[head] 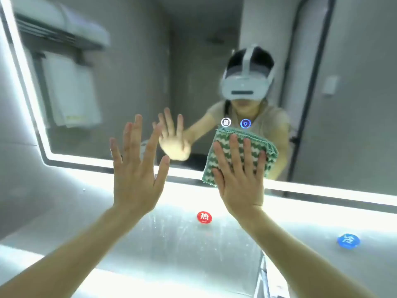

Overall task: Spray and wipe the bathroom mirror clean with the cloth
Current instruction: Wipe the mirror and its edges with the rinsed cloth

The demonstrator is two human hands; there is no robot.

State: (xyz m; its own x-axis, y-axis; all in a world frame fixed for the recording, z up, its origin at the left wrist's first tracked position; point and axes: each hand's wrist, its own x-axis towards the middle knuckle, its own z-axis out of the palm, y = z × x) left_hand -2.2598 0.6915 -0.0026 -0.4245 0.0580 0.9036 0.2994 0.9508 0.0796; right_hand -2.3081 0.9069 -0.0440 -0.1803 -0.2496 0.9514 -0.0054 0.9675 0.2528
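Wiping is in hand: the right hand point(239, 181), fingers straight, presses the cloth point(240, 153) flat against the mirror point(129, 72) near its lower edge. The left hand point(137, 168) is raised, fingers apart, holding nothing. Next likely calls for sweeping strokes across the glass.

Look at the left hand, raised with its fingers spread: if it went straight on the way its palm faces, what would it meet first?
Most likely the mirror: the left hand is open, holds nothing, and its reflection faces it. Depth is unclear.
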